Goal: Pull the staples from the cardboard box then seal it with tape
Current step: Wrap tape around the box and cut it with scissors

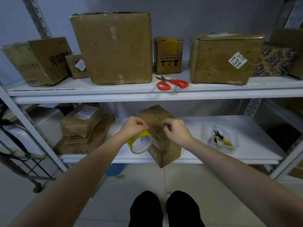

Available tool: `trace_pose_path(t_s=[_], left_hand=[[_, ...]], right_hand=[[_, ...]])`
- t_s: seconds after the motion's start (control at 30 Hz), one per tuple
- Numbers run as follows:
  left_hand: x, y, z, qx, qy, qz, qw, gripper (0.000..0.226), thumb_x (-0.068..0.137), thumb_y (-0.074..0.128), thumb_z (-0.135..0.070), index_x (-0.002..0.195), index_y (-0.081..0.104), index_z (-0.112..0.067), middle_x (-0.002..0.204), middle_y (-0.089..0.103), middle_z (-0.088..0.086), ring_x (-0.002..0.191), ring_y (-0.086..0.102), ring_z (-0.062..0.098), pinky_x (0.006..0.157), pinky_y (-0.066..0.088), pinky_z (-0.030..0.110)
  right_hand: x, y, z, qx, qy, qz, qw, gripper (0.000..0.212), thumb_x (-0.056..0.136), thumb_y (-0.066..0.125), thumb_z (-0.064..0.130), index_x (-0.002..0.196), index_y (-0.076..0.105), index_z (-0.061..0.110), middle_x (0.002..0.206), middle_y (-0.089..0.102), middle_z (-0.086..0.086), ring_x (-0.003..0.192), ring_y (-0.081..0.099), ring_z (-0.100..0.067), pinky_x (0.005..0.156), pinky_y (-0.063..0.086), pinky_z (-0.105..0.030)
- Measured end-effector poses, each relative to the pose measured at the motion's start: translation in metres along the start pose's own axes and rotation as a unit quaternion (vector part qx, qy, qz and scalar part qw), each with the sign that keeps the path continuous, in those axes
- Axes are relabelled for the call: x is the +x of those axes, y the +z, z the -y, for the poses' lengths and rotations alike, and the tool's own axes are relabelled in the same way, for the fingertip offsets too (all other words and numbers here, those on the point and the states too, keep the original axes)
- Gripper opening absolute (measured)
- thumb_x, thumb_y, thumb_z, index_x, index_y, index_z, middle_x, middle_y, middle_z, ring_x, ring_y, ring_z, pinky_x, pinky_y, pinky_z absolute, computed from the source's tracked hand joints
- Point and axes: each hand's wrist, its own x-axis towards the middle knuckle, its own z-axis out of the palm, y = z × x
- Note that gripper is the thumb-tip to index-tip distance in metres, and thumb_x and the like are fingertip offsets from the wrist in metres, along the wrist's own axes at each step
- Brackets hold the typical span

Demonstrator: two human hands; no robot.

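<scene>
– Where is this?
– A room with a grey wall. The cardboard box sits on the lower shelf, right under both hands.
– What's around?
– Brown parcels left of the left hand. Red scissors on the upper shelf, above the fingers. Right of the right hand, a clear tray holds yellow pliers.
– And the fingers?
– The left ones curl round the yellow tape roll, just beside the box. The right ones pinch together – I can't tell on what.
</scene>
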Motion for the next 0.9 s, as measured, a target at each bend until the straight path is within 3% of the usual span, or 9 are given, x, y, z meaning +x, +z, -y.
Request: trace_pose_path(t_s=[0.13, 0.23, 0.3, 0.43, 0.47, 0.53, 0.6, 0.77, 0.9], left_hand=[[-0.002, 0.002, -0.003, -0.007, 0.009, -0.007, 1.0, 0.011, 0.086, 0.063, -0.008, 0.081, 0.072, -0.01, 0.069, 0.061, -0.007, 0.08, 0.056, 0.012, 0.067, 0.042, 0.018], [-0.006, -0.002, -0.006, -0.028, 0.022, -0.008, 0.999, 0.014, 0.088, 0.061, -0.007, 0.09, 0.073, 0.0, 0.075, 0.064, -0.002, 0.081, 0.055, 0.009, 0.069, 0.042, 0.011], [-0.009, -0.005, -0.009, -0.037, 0.031, -0.013, 0.999, 0.019, 0.09, 0.06, -0.009, 0.1, 0.072, 0.002, 0.088, 0.067, 0.007, 0.081, 0.054, 0.007, 0.066, 0.041, 0.005], [-0.01, -0.011, -0.006, -0.139, -0.016, -0.02, 0.99, 0.049, 0.09, 0.063, -0.019, 0.137, 0.048, -0.016, 0.111, 0.064, 0.02, 0.087, 0.059, 0.022, 0.076, 0.047, 0.027], [-0.01, -0.013, -0.004, -0.147, -0.025, -0.008, 0.989, 0.047, 0.09, 0.064, -0.021, 0.135, 0.049, -0.018, 0.108, 0.063, 0.017, 0.089, 0.059, 0.023, 0.077, 0.046, 0.028], [-0.012, -0.016, -0.001, -0.128, -0.016, 0.037, 0.991, 0.022, 0.09, 0.063, -0.024, 0.109, 0.063, -0.013, 0.093, 0.061, 0.01, 0.088, 0.056, 0.021, 0.076, 0.043, 0.027], [-0.015, -0.015, 0.0, -0.112, -0.01, 0.072, 0.991, 0.018, 0.089, 0.064, -0.025, 0.091, 0.063, -0.007, 0.082, 0.054, 0.009, 0.082, 0.048, 0.018, 0.073, 0.037, 0.026], [-0.014, -0.013, -0.006, -0.074, -0.027, 0.091, 0.993, 0.024, 0.087, 0.067, -0.03, 0.086, 0.059, -0.008, 0.083, 0.049, 0.012, 0.079, 0.045, 0.019, 0.068, 0.034, 0.027], [-0.013, -0.009, -0.019, 0.021, -0.064, 0.098, 0.993, 0.022, 0.086, 0.067, -0.034, 0.082, 0.058, -0.014, 0.084, 0.051, 0.007, 0.075, 0.046, 0.016, 0.06, 0.035, 0.026]], right_hand=[[0.001, 0.011, 0.03, 0.14, 0.042, 0.047, 0.988, 0.036, 0.088, 0.065, 0.033, 0.065, 0.067, 0.006, 0.058, 0.06, -0.003, 0.052, 0.048, -0.006, 0.052, 0.036, -0.021], [0.008, 0.014, 0.033, 0.223, 0.07, 0.03, 0.972, 0.019, 0.083, 0.073, 0.022, 0.066, 0.07, 0.014, 0.062, 0.064, 0.002, 0.056, 0.053, -0.002, 0.059, 0.041, -0.021], [0.014, 0.011, 0.034, 0.231, 0.081, 0.026, 0.969, 0.021, 0.083, 0.072, 0.019, 0.062, 0.067, 0.019, 0.06, 0.063, 0.002, 0.055, 0.052, -0.005, 0.059, 0.041, -0.024], [0.027, 0.0, 0.034, 0.236, 0.105, 0.039, 0.965, 0.03, 0.086, 0.069, 0.017, 0.058, 0.061, 0.02, 0.055, 0.057, -0.001, 0.055, 0.05, -0.014, 0.06, 0.043, -0.03], [0.03, -0.002, 0.032, 0.247, 0.113, 0.044, 0.961, 0.03, 0.087, 0.068, 0.015, 0.058, 0.061, 0.019, 0.055, 0.056, -0.002, 0.056, 0.051, -0.015, 0.063, 0.044, -0.032], [0.033, -0.006, 0.027, 0.251, 0.13, 0.05, 0.958, 0.031, 0.088, 0.067, 0.013, 0.058, 0.06, 0.018, 0.055, 0.054, -0.001, 0.056, 0.05, -0.014, 0.065, 0.045, -0.034], [0.034, -0.009, 0.022, 0.235, 0.143, 0.047, 0.96, 0.034, 0.088, 0.066, 0.011, 0.056, 0.057, 0.018, 0.054, 0.052, 0.0, 0.053, 0.047, -0.013, 0.064, 0.042, -0.033], [0.032, -0.002, 0.016, 0.155, 0.173, 0.034, 0.972, 0.029, 0.085, 0.07, 0.017, 0.059, 0.059, 0.013, 0.053, 0.05, 0.005, 0.055, 0.046, -0.008, 0.061, 0.037, -0.024], [0.024, 0.006, 0.012, 0.092, 0.2, 0.028, 0.975, 0.039, 0.085, 0.069, 0.023, 0.05, 0.052, 0.022, 0.053, 0.047, 0.009, 0.063, 0.05, -0.017, 0.063, 0.038, -0.026]])
